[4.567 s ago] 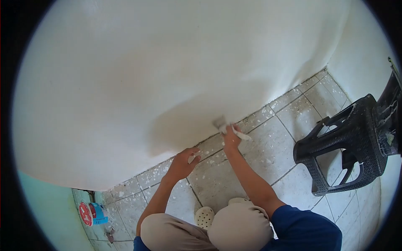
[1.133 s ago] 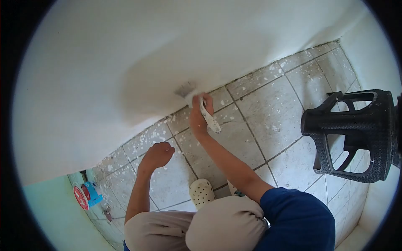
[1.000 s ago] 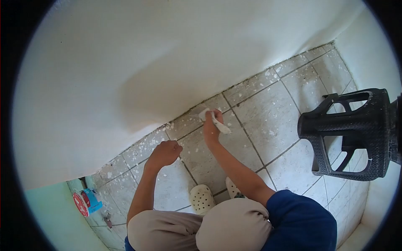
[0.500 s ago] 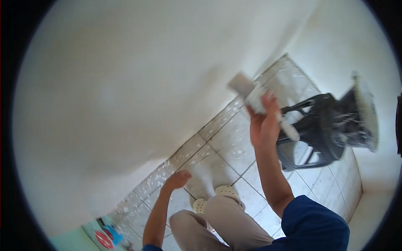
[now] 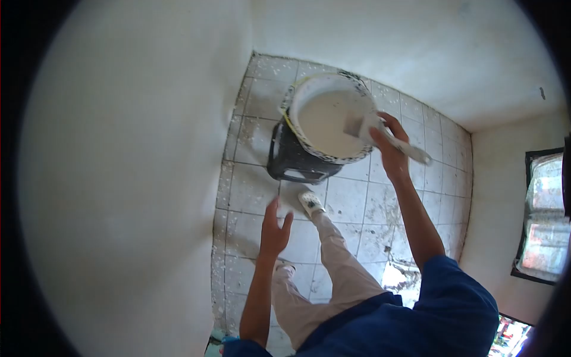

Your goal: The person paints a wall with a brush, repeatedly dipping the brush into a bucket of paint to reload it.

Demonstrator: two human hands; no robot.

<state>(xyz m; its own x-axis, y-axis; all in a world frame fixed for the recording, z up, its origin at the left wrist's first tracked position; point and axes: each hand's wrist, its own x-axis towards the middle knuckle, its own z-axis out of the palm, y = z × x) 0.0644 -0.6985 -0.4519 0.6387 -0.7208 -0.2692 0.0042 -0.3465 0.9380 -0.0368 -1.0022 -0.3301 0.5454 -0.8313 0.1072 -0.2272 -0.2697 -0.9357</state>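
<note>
My right hand [image 5: 392, 146] grips a wide paintbrush [image 5: 370, 130] whose bristles overlap the pale paint [image 5: 324, 122] in this view. That paint lies in a round bucket [image 5: 315, 85] with a splattered rim. Under the bucket stands a dark plastic stool [image 5: 297, 153] with openings in its side. My left hand [image 5: 275, 232] hangs over the floor below the stool, thumb and fingers apart, holding nothing.
A whitish wall [image 5: 131, 178] rises along the left, and another wall [image 5: 386, 47] meets it behind the bucket. Paint specks dot the tiled floor [image 5: 351, 199]. A dark-framed window [image 5: 546, 202] is at right. My shoe [image 5: 310, 202] is close to the stool.
The view has swung right and the bucket's open top now shows. My right hand has brought the paintbrush from beside the wall to over the bucket. My left hand's fingers have spread.
</note>
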